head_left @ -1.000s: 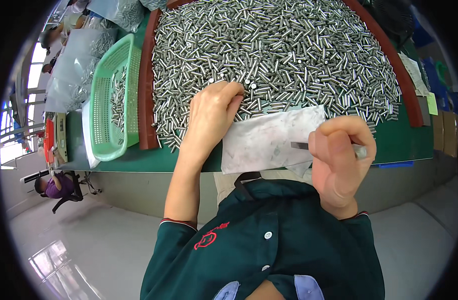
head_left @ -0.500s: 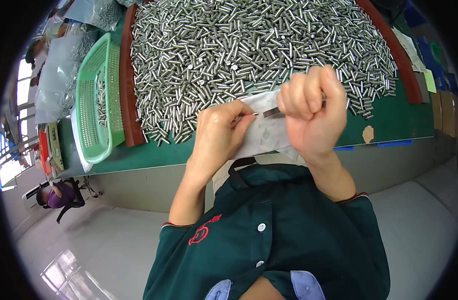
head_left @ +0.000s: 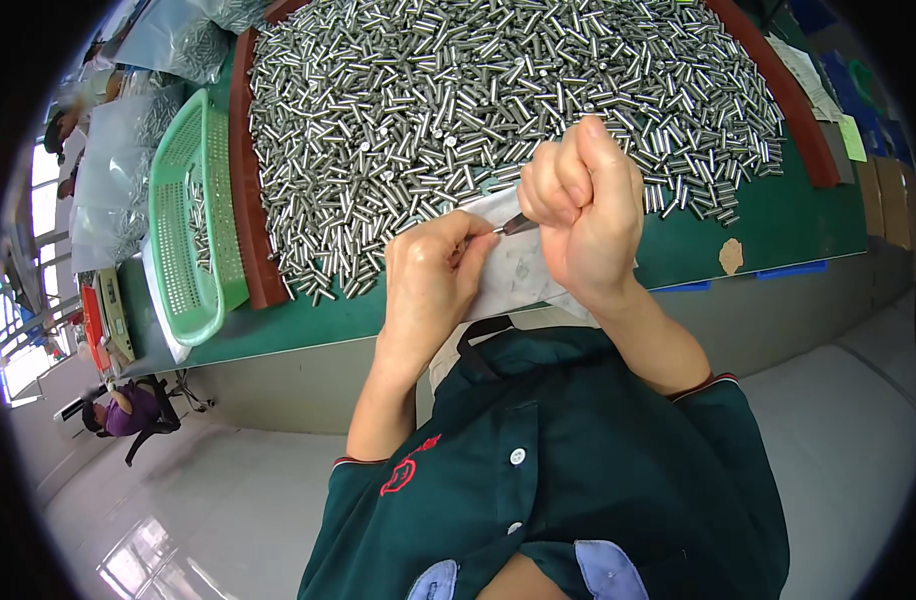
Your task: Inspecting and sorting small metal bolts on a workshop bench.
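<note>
My left hand [head_left: 424,285] is closed in a pinch over the table's near edge. Between its thumb and forefinger sits a small metal pin [head_left: 498,231], with only its end showing. A flat, dark metal tool [head_left: 519,224] is gripped in the closed fist of my right hand [head_left: 593,225]. Its tip meets the end of the pin, or nearly so; contact cannot be made out for certain. Beneath both hands lies a stained white cloth [head_left: 508,285]. Just beyond them spreads a large heap of short, shiny metal pins [head_left: 498,110].
Dark red rails [head_left: 262,250] border the heap at both sides. To the left stands a green plastic basket [head_left: 210,325] with some pins inside. Plastic bags of pins [head_left: 118,150] lie farther left. Another person [head_left: 128,410] sits in the left background. A tan scrap [head_left: 731,257] lies at right.
My right hand has moved left, bringing the tool's tip up to the pin's end. My left hand keeps its pinch and has shifted slightly left.
</note>
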`<action>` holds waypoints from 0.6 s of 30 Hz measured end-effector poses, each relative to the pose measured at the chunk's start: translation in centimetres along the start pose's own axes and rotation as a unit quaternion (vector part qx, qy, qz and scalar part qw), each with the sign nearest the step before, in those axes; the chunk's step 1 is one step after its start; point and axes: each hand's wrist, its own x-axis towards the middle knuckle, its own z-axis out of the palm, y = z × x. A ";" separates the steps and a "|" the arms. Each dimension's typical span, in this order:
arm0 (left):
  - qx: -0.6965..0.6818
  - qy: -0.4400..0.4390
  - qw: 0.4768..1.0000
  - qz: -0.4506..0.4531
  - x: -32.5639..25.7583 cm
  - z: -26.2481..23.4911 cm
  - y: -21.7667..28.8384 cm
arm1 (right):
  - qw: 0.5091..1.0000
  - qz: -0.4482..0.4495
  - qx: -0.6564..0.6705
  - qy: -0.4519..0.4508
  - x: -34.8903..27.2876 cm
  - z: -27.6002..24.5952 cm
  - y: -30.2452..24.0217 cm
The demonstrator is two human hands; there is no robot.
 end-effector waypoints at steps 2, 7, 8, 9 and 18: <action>-0.005 0.005 1.000 0.001 -0.1 0.0 0.0 | 1.000 0.002 -0.001 -0.001 0.0 0.1 0.1; -0.001 0.004 1.000 0.001 0.0 0.0 -0.1 | 1.000 0.003 -0.004 -0.002 -0.1 0.0 0.2; -0.003 0.004 1.000 0.001 0.0 0.1 -0.1 | 1.000 0.002 -0.007 0.001 -0.1 0.0 0.2; -0.003 0.004 1.000 0.001 0.0 0.0 -0.1 | 1.000 0.002 -0.008 0.001 -0.1 0.1 0.2; -0.014 0.004 1.000 0.005 0.1 0.1 -0.2 | 0.997 -0.031 -0.075 -0.009 -0.3 1.1 0.3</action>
